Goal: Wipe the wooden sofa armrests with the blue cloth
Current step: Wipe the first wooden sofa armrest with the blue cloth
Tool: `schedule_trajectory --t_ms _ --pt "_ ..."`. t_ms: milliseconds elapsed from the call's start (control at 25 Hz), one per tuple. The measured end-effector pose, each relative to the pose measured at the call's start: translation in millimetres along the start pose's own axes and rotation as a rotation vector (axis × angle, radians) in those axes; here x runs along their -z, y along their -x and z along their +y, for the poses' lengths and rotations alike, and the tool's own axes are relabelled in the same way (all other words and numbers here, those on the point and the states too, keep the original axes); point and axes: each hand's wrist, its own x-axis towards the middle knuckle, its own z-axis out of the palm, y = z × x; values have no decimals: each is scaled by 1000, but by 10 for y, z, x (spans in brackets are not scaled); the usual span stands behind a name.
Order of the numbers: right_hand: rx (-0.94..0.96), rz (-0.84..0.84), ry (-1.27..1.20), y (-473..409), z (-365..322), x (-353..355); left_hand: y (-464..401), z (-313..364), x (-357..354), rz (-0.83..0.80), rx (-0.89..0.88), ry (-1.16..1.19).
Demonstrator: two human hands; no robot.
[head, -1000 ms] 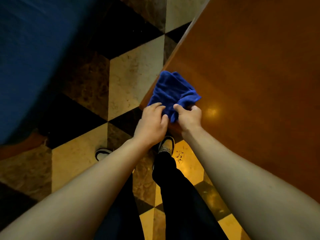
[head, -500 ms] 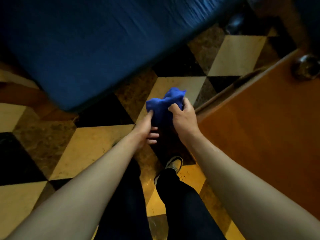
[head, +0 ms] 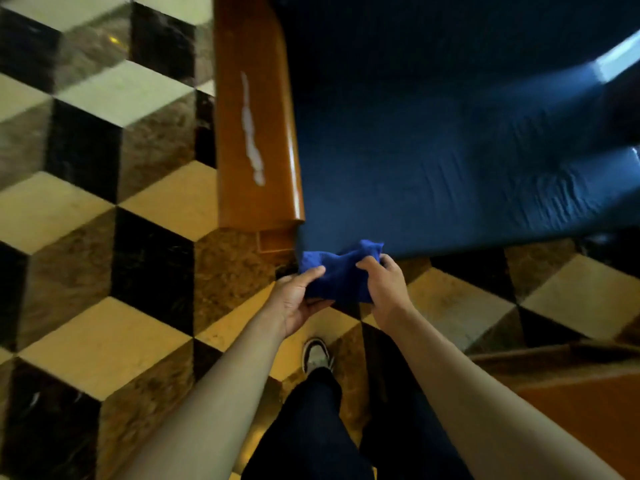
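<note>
While both hands grip it in mid-air, the blue cloth (head: 341, 275) hangs bunched and crumpled between them, above the floor and just in front of the sofa's near edge. At far left the floor (head: 86, 209) shows a cube pattern of cream, brown and black tiles. Next comes the wooden armrest (head: 254, 133), glossy orange-brown, bearing a long whitish streak (head: 251, 129) down its top, apart from the cloth. The left hand (head: 298, 301) has its fingers (head: 311, 273) clamped on the cloth's left end, palm up beneath it. The right hand (head: 386, 285) pinches the right end from above. Beyond lies the dark blue seat cushion (head: 450, 133), wrinkled. One shoe (head: 317, 356) shows below; a wooden surface (head: 588, 410) fills the lower right.
</note>
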Motion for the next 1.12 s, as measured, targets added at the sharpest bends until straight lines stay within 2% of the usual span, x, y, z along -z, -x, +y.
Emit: schedule_trajectory --t_ms 200,320,440,560,600,680,760,800,840,920,1000,1120 --pt "-111 -97 86 -134 -407 -540 134 572 175 121 -139 36" --pt "-134 -181 179 -337 -658 -795 90 896 105 157 -182 -19" --pt "31 -233 311 -606 -922 -1000 -53 1260 31 232 -306 -202" --pt "171 -276 273 -856 -1026 -1178 -262 1464 140 358 -444 -455" --pt "156 -280 273 -940 -999 -1227 -362 1468 213 427 -435 -497" --pt "45 -257 386 -1076 -902 -1320 -575 1405 343 638 -271 -665" --pt "109 -98 711 -1141 -752 -1376 -721 1278 467 785 -114 -858" --pt "247 -19 863 -1133 -654 -1378 -766 1212 505 802 -112 -926" --pt "414 -11 971 -1102 -554 -1394 -796 1172 544 790 -158 -989" --pt "582 -148 1145 -1073 -372 -1574 -893 1172 634 728 -243 -1079" --pt "488 -215 1294 -1121 -134 -1892 -1070 1190 771 679 -242 -1099" --pt "406 -13 1326 -1299 -242 -2250 -1167 1389 749 644 -326 -1050"
